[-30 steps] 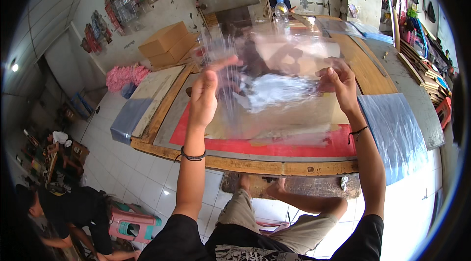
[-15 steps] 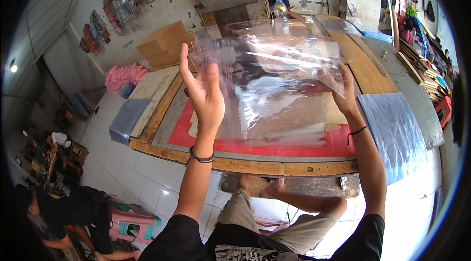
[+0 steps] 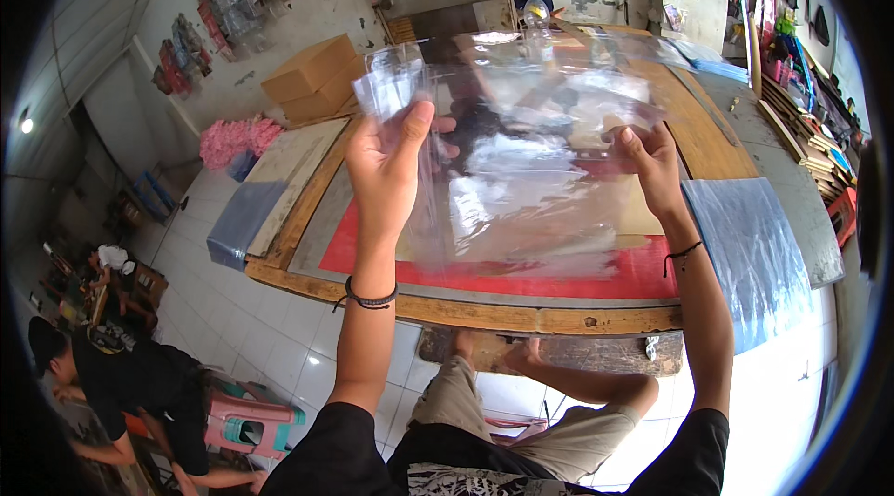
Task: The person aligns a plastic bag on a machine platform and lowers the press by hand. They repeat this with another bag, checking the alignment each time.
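A stack of clear plastic sheets (image 3: 535,212) is held up over the work table, glossy with reflections and partly smeared by motion. My left hand (image 3: 386,165) grips its left edge, thumb on the near side and fingertips showing through the film. At the right edge, my right hand (image 3: 655,170) pinches the sheets between thumb and fingers. Below them lies a red panel (image 3: 643,272) with a tan piece on it, both partly seen through the plastic. The table's wooden edge (image 3: 466,314) runs in front of my legs.
Bluish plastic sheets (image 3: 750,244) hang over the right edge, with another bluish sheet (image 3: 244,221) at left. A water bottle (image 3: 536,23) stands behind. Cardboard boxes (image 3: 312,81) and a pink bundle (image 3: 237,142) sit far left. A co-worker (image 3: 140,394) bends near a pink stool (image 3: 251,426).
My left hand has gone from upright, spread fingers against the stack's left edge to a grip around it. My right hand still holds the other edge, its thumb now more visible.
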A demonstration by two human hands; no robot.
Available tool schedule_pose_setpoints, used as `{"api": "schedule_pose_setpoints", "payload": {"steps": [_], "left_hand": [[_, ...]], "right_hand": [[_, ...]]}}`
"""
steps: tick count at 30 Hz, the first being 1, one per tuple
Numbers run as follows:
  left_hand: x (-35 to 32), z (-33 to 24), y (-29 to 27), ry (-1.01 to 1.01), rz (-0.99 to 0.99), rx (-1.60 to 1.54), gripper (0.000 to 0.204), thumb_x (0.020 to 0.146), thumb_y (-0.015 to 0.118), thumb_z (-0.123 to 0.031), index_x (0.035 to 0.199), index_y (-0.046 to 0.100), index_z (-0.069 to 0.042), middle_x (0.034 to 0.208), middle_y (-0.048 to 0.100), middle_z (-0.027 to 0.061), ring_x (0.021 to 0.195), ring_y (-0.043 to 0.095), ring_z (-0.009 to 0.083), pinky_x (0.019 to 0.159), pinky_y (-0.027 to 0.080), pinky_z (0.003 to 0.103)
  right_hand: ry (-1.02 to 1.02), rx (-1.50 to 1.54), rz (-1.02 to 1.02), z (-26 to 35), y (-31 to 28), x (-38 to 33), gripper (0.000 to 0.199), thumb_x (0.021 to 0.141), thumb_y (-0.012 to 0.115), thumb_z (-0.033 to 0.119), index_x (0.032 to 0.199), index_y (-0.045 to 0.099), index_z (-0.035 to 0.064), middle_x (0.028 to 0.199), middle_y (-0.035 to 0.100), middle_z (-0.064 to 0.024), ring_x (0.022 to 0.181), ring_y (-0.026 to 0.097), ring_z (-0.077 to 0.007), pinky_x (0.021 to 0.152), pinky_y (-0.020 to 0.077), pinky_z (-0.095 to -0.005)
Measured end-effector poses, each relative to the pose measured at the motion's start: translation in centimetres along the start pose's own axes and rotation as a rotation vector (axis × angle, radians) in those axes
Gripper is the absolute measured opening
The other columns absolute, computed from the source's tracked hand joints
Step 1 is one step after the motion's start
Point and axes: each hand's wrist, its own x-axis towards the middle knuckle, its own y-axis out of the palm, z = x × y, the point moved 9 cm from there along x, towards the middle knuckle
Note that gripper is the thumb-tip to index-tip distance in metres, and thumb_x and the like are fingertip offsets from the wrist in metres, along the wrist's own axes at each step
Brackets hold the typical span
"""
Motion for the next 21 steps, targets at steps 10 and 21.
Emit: {"api": "schedule_pose_setpoints", "payload": {"steps": [10,21], "left_hand": [[-0.5,-1.2,-0.4,0.337,-0.011,-0.074,0.018,0.089,0.069,-0.007,0.101,0.063,0.004,0.094,0.068,0.0119,0.081,0.069,0.0223,0.062,0.06,0.034],[-2.6,4.2,0.5,0.039,0.244,0.073,0.026,0.091,0.069,-0.014,0.107,0.063,0.006,0.097,0.067,0.0117,0.092,0.069,0.0229,0.072,0.057,0.032]], "right_hand": [[-0.372,-0.083,-0.079,3.5,-0.5,-1.1,0.031,0.096,0.061,0.023,0.118,0.055,0.0018,0.094,0.065,-0.0066,0.091,0.064,-0.0155,0.079,0.0546,-0.0307],[-0.102,0.002,-0.091,1.4,-1.0,-0.3,0.036,0.096,0.061,0.02,0.125,0.05,0.0028,0.101,0.066,-0.0092,0.083,0.065,-0.0131,0.07,0.0552,-0.0292]]}}
